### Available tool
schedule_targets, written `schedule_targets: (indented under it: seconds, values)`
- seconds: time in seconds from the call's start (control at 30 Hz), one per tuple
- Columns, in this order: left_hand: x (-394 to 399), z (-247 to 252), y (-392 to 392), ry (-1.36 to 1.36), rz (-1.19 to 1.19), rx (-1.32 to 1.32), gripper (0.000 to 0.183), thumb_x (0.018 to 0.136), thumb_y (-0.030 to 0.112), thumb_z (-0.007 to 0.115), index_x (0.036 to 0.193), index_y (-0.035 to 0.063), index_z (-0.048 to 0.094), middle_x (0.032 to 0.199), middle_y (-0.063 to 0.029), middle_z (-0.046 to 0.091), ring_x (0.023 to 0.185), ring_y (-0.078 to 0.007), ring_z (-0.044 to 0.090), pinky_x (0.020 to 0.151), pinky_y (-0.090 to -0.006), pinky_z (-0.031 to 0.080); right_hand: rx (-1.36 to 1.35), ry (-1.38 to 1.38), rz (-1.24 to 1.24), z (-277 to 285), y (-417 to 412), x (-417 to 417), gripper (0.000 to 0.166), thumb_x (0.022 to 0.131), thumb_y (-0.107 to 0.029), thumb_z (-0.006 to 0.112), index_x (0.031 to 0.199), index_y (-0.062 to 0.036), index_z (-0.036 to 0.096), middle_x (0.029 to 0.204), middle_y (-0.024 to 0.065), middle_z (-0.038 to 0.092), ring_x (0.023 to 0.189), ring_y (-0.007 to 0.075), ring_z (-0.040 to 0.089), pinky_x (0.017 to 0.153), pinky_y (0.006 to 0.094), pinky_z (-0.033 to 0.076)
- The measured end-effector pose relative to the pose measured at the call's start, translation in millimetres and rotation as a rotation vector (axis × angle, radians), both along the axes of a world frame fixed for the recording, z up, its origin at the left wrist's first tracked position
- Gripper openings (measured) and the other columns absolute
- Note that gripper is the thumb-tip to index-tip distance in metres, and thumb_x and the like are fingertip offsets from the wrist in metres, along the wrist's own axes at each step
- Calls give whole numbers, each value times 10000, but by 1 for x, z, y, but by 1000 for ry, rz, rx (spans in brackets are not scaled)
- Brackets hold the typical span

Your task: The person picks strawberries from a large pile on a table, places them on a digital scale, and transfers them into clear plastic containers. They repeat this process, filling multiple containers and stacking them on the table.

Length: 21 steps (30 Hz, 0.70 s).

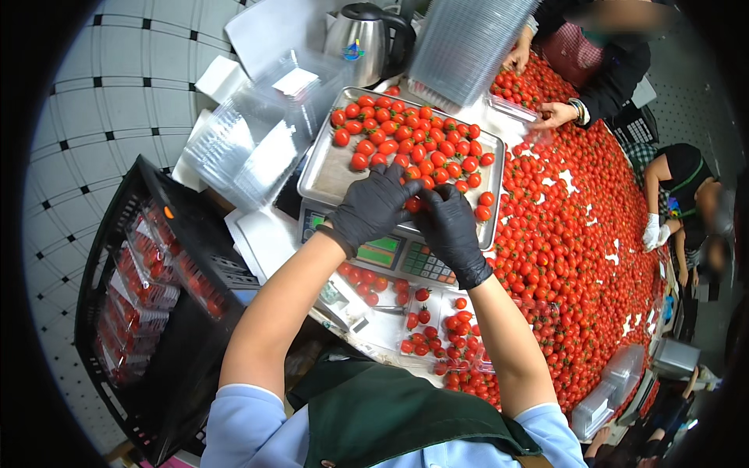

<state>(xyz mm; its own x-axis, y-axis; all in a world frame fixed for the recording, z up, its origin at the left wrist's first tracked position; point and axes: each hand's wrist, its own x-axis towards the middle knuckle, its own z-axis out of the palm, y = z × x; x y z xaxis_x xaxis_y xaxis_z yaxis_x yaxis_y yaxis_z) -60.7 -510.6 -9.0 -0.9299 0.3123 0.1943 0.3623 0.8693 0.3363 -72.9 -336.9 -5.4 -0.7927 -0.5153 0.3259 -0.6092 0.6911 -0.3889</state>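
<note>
Both of my hands wear black gloves and meet above the near edge of a metal tray [333,175]. My left hand [374,205] reaches over that edge, with its fingers bent towards the cherry tomatoes [404,131] on the tray. Close beside it, my right hand [450,228] has its fingers curled inward. One cherry tomato [413,204] shows between the two hands; which hand touches it is hidden by the fingers. Under the tray stands a digital scale [404,257] with lit green displays and a keypad.
Loose cherry tomatoes [562,234] cover the table to the right. Stacked clear plastic containers [468,47] and a steel kettle [357,47] stand beyond the tray. A black crate [193,374] with packed tomatoes is at left. A co-worker's hand [553,115] is near the containers.
</note>
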Motion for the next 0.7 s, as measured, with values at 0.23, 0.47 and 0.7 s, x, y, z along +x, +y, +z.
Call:
schedule_targets:
  seconds: [0.23, 0.47, 0.7]
  values:
    - [9, 7, -1, -14, 168, -64, 407, 736, 266, 628, 1119, 170, 532, 1056, -122, 483, 952, -317, 532, 658, -396, 507, 164, 65, -159, 10, -1, 12, 337, 754, -194, 629, 1080, -127, 576, 901, 133, 573, 805, 295, 546, 657, 409, 433]
    - [-4, 8, 13, -9, 193, -242, 330, 754, 198, 591, 1081, 168, 560, 1041, -123, 485, 908, -304, 539, 637, -414, 501, -206, -142, -131, 4, 8, -6, 287, 746, -139, 624, 1031, -121, 590, 915, 130, 575, 783, 256, 575, 659, 369, 464]
    - [1, -8, -16, 168, 238, 350, 296, 799, 117, 607, 1093, 97, 570, 1018, -116, 551, 925, -247, 569, 702, -344, 501, -1890, -1537, -58, 20, 73, 47, 356, 847, -196, 525, 1165, -40, 496, 1039, 134, 567, 930, 254, 557, 766, 372, 473]
